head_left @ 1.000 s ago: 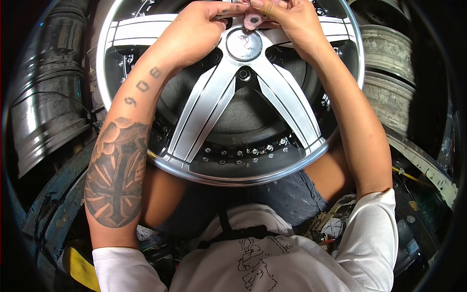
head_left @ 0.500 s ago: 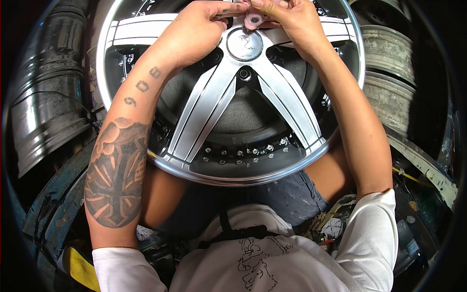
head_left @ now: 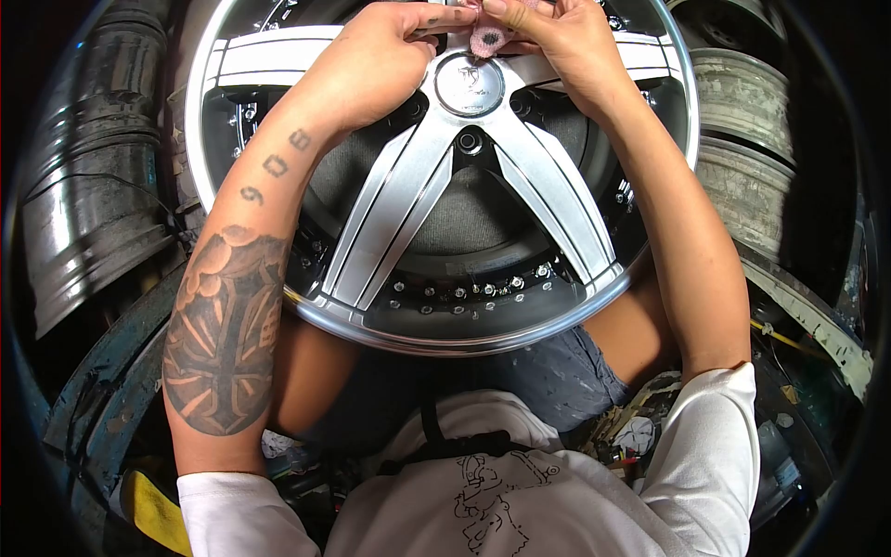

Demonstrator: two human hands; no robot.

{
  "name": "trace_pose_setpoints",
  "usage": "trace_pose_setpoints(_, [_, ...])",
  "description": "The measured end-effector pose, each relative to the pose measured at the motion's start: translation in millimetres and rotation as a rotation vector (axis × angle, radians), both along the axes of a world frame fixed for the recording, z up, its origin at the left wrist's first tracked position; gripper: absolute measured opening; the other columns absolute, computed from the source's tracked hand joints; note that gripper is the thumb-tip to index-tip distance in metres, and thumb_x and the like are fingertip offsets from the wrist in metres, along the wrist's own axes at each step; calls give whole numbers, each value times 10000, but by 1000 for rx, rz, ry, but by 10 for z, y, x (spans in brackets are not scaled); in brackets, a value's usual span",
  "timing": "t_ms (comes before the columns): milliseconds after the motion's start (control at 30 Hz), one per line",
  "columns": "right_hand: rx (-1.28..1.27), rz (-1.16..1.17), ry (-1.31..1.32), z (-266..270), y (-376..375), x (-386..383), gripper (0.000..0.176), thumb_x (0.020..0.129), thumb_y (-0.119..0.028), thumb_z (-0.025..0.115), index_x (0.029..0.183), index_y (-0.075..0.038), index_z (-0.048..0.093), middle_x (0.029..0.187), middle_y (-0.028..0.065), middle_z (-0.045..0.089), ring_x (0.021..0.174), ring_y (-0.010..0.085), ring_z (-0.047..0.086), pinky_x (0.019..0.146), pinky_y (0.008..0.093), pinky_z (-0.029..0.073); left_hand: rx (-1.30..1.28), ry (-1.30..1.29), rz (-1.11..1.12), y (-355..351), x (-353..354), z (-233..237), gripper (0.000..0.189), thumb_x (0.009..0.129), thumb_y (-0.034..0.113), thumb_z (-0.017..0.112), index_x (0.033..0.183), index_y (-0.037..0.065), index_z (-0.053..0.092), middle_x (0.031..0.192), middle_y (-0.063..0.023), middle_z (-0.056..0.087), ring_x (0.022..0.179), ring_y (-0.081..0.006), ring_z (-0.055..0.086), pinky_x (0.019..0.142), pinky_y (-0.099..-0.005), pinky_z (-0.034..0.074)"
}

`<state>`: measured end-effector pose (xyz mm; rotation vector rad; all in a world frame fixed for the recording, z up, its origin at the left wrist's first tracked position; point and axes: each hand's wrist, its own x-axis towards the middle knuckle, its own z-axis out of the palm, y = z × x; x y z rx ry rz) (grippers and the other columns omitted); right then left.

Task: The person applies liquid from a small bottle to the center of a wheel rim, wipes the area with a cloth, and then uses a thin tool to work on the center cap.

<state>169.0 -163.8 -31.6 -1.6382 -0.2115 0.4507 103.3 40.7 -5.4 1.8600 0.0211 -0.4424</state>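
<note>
A silver and black spoked wheel rim (head_left: 390, 218) lies across my thighs, its round centre cap (head_left: 471, 84) facing up. At the top edge of the view, my right hand (head_left: 566, 37) pinches a pinkish cloth (head_left: 490, 39) with a dark spot, just above the cap. My left hand (head_left: 394, 56) is beside it, over the upper spokes, with its index finger stretched toward the cloth and the other fingers curled. Whether its fingertips hold a part of the cloth cannot be made out. The top of both hands is near the frame's edge.
Stacked dark, shiny rims (head_left: 93, 204) stand at the left, and dusty grey rims (head_left: 742, 130) at the right. A yellow object (head_left: 158, 515) is at the lower left. A crumpled white piece (head_left: 636, 434) lies among clutter right of my lap.
The rim and both hands appear shifted very slightly to the right. My right hand still pinches the cloth.
</note>
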Motion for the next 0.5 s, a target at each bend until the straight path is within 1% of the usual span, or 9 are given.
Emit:
trace_pose_setpoints(33, [5, 1, -20, -12, -2, 6, 418, 940, -116, 733, 1311, 14, 592, 1029, 94, 727, 859, 140, 724, 765, 258, 597, 16, 1, -9, 1, -17, 54, 440, 963, -25, 521, 1376, 48, 653, 1227, -134, 733, 1052, -167, 649, 916, -264, 495])
trace_pose_setpoints(133, [22, 15, -15, -2, -6, 3, 429, 939, -120, 740, 1317, 15, 591, 1033, 93, 728, 865, 137, 721, 767, 255, 594, 5, -54, 15, -8, -30, -29, 442, 964, -21, 522, 1372, 70, 664, 1191, -120, 744, 1008, -161, 649, 881, -266, 498])
trace_pose_setpoints(233, [16, 16, -6, -5, -8, 11, 445, 939, -116, 739, 1334, 16, 580, 1040, 93, 728, 863, 136, 720, 771, 254, 596, 28, 10, 2, -4, -27, 64, 443, 962, -23, 522, 1372, 68, 663, 1194, -120, 743, 1010, -162, 649, 882, -267, 499])
trace_pose_setpoints(333, [-3, -14, 15, 37, 17, -11, 476, 941, -114, 735, 1364, 17, 561, 1052, 95, 728, 862, 134, 720, 779, 254, 597, 87, 55, -31, 2, -15, 163, 444, 961, -27, 520, 1377, 52, 654, 1218, -120, 737, 1045, -164, 651, 912, -259, 494])
trace_pose_setpoints(433, [0, 15, 27, 17, -5, 8, 510, 941, -113, 734, 1394, 19, 541, 1073, 101, 727, 874, 133, 719, 787, 255, 598, 23, -109, -5, -21, -43, -9, 452, 957, -40, 507, 1382, 31, 643, 1237, -126, 730, 1080, -167, 650, 947, -251, 485])
trace_pose_setpoints(500, [15, 29, 15, -23, -24, 24, 525, 940, -115, 737, 1405, 21, 534, 1083, 104, 727, 886, 133, 718, 790, 255, 597, -50, -41, -9, -3, -27, -26, 458, 955, -47, 498, 1384, 22, 639, 1243, -133, 727, 1093, -168, 648, 961, -251, 481])
